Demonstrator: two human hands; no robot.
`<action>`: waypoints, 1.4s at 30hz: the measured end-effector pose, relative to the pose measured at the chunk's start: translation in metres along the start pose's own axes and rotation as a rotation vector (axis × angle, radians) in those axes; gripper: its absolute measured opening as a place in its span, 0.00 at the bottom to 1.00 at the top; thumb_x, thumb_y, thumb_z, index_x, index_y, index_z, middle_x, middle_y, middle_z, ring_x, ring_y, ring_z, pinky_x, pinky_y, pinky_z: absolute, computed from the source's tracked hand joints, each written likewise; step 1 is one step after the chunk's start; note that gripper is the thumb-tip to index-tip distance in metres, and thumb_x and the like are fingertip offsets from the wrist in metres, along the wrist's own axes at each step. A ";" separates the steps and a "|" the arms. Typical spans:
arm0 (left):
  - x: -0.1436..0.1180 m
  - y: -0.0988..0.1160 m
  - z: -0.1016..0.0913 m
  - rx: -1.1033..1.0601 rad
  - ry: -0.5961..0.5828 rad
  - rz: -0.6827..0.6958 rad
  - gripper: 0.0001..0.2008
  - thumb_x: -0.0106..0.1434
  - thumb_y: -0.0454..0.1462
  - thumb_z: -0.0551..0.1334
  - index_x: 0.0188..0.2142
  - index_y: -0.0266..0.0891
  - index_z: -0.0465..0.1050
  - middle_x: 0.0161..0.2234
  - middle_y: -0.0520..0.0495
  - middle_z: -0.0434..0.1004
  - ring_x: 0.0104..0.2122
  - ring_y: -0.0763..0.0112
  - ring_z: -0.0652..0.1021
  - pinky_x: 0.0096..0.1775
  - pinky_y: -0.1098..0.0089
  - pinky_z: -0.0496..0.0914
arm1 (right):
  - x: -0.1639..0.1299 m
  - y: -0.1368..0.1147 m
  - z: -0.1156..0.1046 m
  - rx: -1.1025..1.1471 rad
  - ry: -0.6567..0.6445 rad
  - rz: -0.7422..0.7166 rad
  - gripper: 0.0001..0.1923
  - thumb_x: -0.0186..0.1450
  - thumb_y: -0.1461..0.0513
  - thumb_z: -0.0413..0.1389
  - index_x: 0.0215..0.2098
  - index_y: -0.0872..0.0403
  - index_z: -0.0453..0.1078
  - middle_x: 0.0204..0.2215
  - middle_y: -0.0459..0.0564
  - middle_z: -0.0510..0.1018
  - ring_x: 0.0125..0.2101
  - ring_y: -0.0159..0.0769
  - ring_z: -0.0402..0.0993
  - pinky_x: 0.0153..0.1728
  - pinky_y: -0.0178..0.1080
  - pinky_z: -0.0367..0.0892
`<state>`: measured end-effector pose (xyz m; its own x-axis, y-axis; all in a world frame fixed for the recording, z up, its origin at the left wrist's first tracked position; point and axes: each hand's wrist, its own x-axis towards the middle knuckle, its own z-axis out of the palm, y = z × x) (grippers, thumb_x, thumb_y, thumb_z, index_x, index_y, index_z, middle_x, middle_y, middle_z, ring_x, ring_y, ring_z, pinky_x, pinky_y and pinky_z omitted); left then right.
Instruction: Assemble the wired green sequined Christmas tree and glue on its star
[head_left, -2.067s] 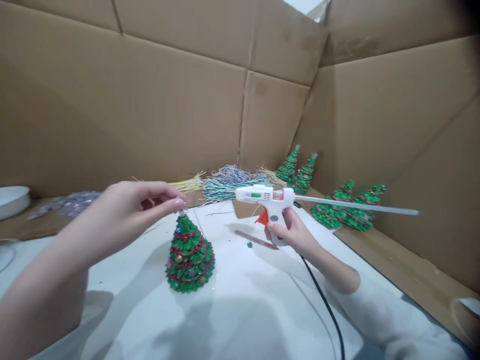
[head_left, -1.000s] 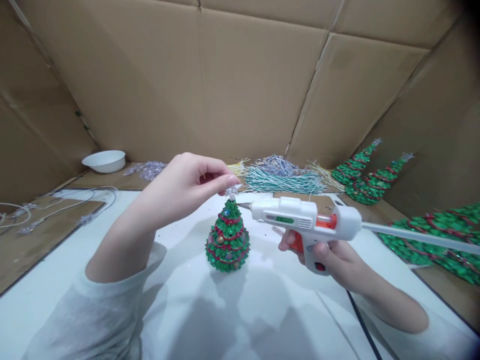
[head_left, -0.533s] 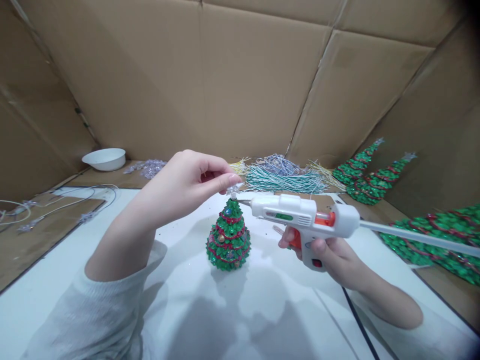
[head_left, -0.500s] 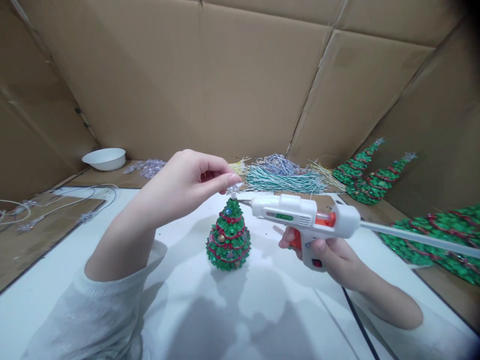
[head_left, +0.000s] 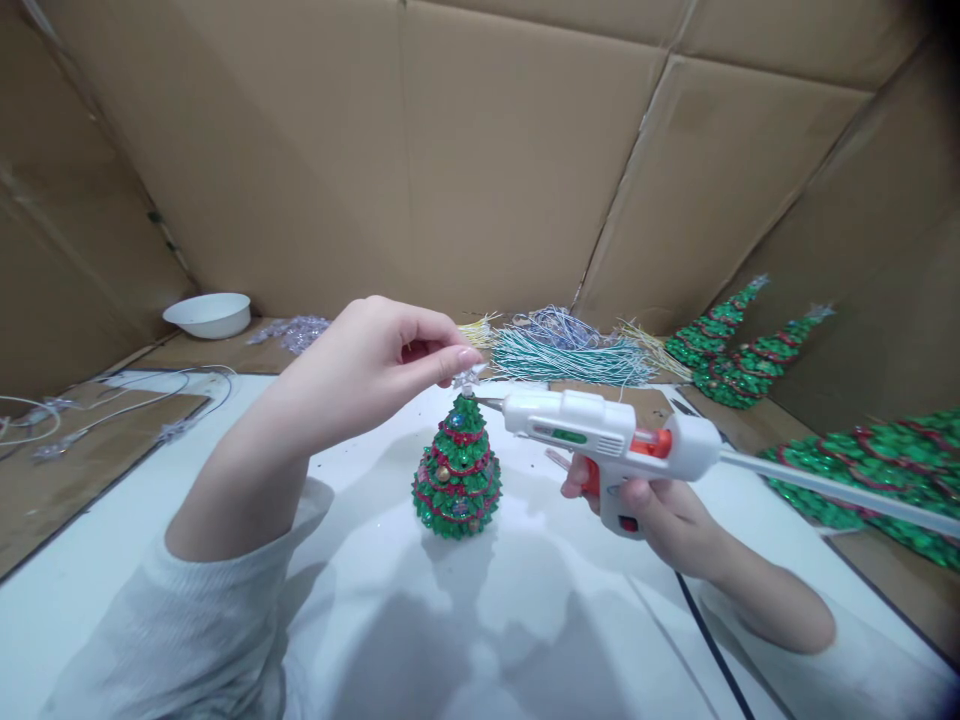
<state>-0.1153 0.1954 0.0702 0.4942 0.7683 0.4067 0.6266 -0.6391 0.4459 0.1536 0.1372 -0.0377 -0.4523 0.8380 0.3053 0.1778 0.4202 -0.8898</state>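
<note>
A small green Christmas tree (head_left: pixel 457 475) with red garlands and tiny ornaments stands upright on the white table (head_left: pixel 375 600). At its tip is a clear star (head_left: pixel 466 381), pinched between the thumb and fingers of my left hand (head_left: pixel 394 350). My right hand (head_left: pixel 667 515) grips a white glue gun (head_left: pixel 600 425) by its handle, a finger at the orange trigger. The nozzle points left and sits right beside the treetop, under the star; whether it touches cannot be made out. A long glue stick (head_left: pixel 832 482) sticks out of the gun's back end.
Finished-looking trees with stars (head_left: pixel 739 350) stand at the right, a larger one (head_left: pixel 877 480) nearer. Green-and-white wires (head_left: pixel 570 358), a white bowl (head_left: pixel 212 316) and clear stars (head_left: pixel 296 334) lie along the back. Wired stars (head_left: pixel 56 440) are at left. Cardboard walls surround the table; a black cord (head_left: pixel 712 640) runs at right.
Almost nothing differs. The glue gun's handle and my right hand have shifted very slightly; my left hand stays at the star and the tree stays in place.
</note>
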 end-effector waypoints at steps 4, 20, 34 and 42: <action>0.000 0.000 0.001 0.006 0.003 -0.002 0.16 0.61 0.45 0.57 0.24 0.38 0.71 0.18 0.56 0.64 0.19 0.80 0.60 0.20 0.77 0.54 | -0.002 0.003 -0.001 -0.005 -0.013 0.027 0.24 0.66 0.44 0.41 0.40 0.52 0.68 0.32 0.51 0.70 0.25 0.30 0.61 0.21 0.33 0.60; 0.000 0.001 0.001 0.002 0.014 -0.009 0.14 0.61 0.44 0.58 0.25 0.38 0.73 0.18 0.55 0.65 0.19 0.80 0.61 0.20 0.77 0.55 | 0.001 -0.004 0.000 -0.054 0.033 -0.003 0.23 0.66 0.45 0.41 0.37 0.53 0.67 0.25 0.49 0.67 0.23 0.31 0.61 0.18 0.32 0.57; -0.001 0.001 0.000 0.012 0.008 0.012 0.14 0.61 0.44 0.58 0.26 0.38 0.75 0.18 0.55 0.66 0.19 0.80 0.61 0.20 0.77 0.55 | -0.002 -0.001 -0.001 -0.041 0.037 0.038 0.26 0.65 0.44 0.41 0.37 0.54 0.69 0.24 0.49 0.66 0.27 0.34 0.64 0.22 0.34 0.62; -0.001 0.002 0.000 0.012 0.010 0.026 0.14 0.61 0.44 0.57 0.27 0.38 0.76 0.18 0.54 0.68 0.19 0.79 0.62 0.21 0.77 0.56 | -0.003 -0.002 -0.003 -0.002 0.031 0.031 0.24 0.66 0.46 0.42 0.40 0.53 0.69 0.34 0.53 0.73 0.24 0.30 0.63 0.21 0.33 0.62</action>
<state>-0.1150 0.1935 0.0709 0.5040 0.7512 0.4263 0.6212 -0.6581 0.4254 0.1568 0.1348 -0.0357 -0.4195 0.8609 0.2879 0.1929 0.3945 -0.8984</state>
